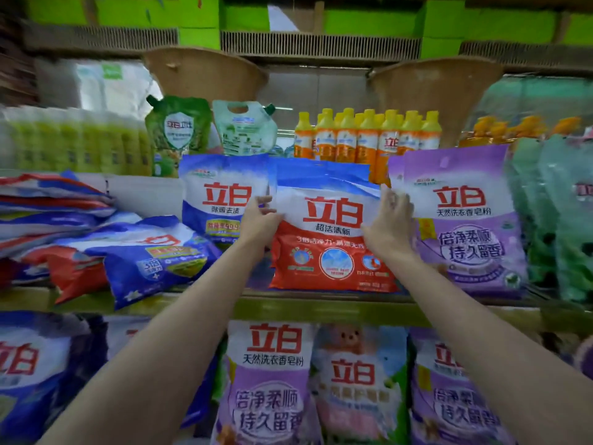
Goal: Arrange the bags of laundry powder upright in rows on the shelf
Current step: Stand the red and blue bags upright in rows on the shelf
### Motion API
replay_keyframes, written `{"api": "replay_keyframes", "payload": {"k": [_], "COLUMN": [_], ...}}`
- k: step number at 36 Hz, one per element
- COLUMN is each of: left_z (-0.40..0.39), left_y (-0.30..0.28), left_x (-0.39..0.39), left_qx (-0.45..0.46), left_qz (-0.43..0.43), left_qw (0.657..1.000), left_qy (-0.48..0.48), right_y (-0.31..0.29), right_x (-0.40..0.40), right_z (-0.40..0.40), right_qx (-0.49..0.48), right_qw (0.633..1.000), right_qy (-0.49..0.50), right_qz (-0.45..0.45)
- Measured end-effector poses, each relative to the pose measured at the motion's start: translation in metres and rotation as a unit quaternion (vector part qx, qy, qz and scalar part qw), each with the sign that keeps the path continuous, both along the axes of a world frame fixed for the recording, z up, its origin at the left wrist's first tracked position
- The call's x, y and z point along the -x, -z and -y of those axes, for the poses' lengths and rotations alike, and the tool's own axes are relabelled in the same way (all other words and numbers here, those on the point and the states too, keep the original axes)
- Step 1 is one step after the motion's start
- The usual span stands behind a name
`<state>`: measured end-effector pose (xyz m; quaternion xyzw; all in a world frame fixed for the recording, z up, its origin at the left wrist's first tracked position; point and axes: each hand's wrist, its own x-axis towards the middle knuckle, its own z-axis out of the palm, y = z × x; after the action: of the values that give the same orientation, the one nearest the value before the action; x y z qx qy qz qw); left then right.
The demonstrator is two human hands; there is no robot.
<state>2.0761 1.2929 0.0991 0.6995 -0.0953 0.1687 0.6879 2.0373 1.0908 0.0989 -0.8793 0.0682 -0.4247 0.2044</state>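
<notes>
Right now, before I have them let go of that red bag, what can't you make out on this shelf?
- Head view: whether more bags stand behind the red bag; its front hides them.
- The left hand and right hand hold its sides; their fingertips behind it are hidden.
- Pile of flat bags at left: blurred and cut off by the frame edge, count unclear.
- Green bags at far right: blurred, labels unreadable.
</notes>
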Motion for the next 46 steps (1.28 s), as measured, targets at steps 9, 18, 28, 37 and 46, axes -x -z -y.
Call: {"api": "replay_keyframes", "payload": {"k": [9, 18, 28, 37, 46], "left_z": [-0.082, -0.203, -0.245, -0.232, -0.22], "left_y": [-0.006, -0.02, -0.013, -0.019, -0.041], "left_x": [0.023, 0.037, 0.043, 0.043, 0.035], "left_qx": [-0.123, -0.189, -0.456, -0.268, -0.206], "left_qz": [0.022, -0.042, -0.186, -0.212, -0.043], "left_qw": [0.978, 0.93, 0.825, 0.924, 0.967], "left_qy": [-0.165, -0.312, -0.275, -0.17, -0.145], "right_y": [-0.012, -0.012, 0.017, 0.022, -0.005], "right_x": [-0.016, -0.04, -0.075, -0.091, -0.084], "right_z": [-0.109, -0.232, -0.257, -0.247, -0.234], "right_qx": [0.12, 0.129, 0.032, -0.291, -0.44], "right_qw": [0.979, 0.945, 0.904, 0.843, 0.811], "right_qy": [-0.162, -0.297, -0.284, -0.31, -0.317], "right_qz": [0.033, -0.042, -0.318, -0.329, -0.22]}}
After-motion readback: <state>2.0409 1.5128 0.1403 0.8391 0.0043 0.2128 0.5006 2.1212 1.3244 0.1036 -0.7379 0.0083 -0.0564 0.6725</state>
